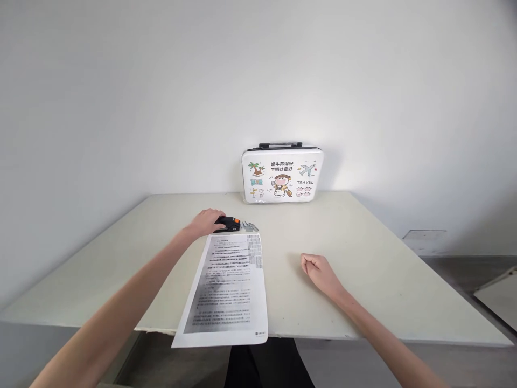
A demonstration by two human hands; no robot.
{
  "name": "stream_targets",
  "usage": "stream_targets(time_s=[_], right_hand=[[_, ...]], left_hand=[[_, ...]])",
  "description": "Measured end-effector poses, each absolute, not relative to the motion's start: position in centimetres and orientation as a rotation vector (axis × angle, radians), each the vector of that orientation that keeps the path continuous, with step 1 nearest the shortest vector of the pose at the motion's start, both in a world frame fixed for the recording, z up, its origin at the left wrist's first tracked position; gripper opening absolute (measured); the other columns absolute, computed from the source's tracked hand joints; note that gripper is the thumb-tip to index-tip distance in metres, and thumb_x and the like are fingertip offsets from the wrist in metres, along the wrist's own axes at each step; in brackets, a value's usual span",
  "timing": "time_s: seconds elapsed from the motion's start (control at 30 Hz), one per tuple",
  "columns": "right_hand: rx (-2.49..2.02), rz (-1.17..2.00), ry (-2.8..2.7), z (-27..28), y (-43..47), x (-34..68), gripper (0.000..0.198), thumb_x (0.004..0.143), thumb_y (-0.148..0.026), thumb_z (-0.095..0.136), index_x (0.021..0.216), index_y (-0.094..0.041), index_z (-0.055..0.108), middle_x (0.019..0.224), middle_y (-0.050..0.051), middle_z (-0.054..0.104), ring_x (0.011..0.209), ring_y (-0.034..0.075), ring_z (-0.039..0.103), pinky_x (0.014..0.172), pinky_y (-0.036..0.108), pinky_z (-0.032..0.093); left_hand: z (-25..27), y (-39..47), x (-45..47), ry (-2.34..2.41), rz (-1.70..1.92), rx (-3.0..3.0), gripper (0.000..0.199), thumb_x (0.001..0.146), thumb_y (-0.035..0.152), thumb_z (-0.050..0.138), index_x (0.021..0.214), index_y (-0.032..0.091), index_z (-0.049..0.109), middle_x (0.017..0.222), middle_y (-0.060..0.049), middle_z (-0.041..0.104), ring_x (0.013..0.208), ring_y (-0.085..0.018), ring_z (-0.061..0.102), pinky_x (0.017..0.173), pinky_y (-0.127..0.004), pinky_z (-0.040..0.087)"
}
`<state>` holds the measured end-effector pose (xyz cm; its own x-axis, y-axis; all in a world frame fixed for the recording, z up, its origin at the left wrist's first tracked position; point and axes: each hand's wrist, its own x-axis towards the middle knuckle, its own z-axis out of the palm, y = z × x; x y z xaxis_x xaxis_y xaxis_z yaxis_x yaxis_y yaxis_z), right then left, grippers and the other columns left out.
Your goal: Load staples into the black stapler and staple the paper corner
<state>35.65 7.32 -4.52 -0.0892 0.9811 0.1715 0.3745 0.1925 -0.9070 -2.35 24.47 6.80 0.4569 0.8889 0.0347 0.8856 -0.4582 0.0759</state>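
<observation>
At the far end of the printed sheet, my left hand (207, 222) grips a black stapler (231, 224) with an orange patch; its fingers lie over the top and the thumb along the near side. Several grey staple strips (249, 226) lie loose just right of the stapler. The printed paper (228, 291) lies flat below them, its near edge sticking out past the table's front edge. My right hand (319, 272) rests on the table to the right of the paper, closed in a fist, with nothing visible in it.
A white cartoon-printed case (283, 183) with a black handle stands upright against the wall at the back of the pale table (363, 237). A wall plate (425, 235) sits at the right. My dark-clothed legs (266, 366) are under the table's front edge.
</observation>
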Motion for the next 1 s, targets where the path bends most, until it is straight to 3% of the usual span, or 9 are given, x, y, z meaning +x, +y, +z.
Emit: stream_targets(time_s=[0.17,0.77,1.0], right_hand=[[-1.331,0.920,-1.584,-4.5,7.6,35.6,0.012,0.071,-0.021,0.041,0.059,-0.024,0.043,0.053,-0.004,0.039,0.053,0.014,0.033,0.055,0.028,0.022],[-1.353,0.975,-1.558,-4.2,7.4,35.0,0.015,0.072,-0.021,0.042,0.058,-0.024,0.045,0.053,-0.003,0.039,0.051,0.014,0.032,0.054,0.029,0.021],[-1.359,1.005,-1.533,-4.2,7.3,34.5,0.016,0.073,-0.022,0.042,0.058,-0.024,0.045,0.053,-0.003,0.039,0.051,0.015,0.033,0.054,0.029,0.021]], left_hand=[[6.5,25.6,-3.4,1.587,0.015,2.590,0.040,0.092,0.048,0.056,0.119,0.023,0.068,0.118,-0.011,0.075,0.107,-0.032,0.068,0.087,-0.038,0.050],[6.9,26.0,-4.6,1.649,-0.042,2.487,0.037,0.088,0.050,0.059,0.115,0.025,0.066,0.113,-0.010,0.075,0.102,-0.031,0.069,0.081,-0.036,0.049],[7.8,25.6,-4.8,1.613,-0.008,2.468,0.033,0.094,0.049,0.052,0.114,0.027,0.065,0.111,-0.007,0.076,0.098,-0.030,0.070,0.076,-0.035,0.047]])
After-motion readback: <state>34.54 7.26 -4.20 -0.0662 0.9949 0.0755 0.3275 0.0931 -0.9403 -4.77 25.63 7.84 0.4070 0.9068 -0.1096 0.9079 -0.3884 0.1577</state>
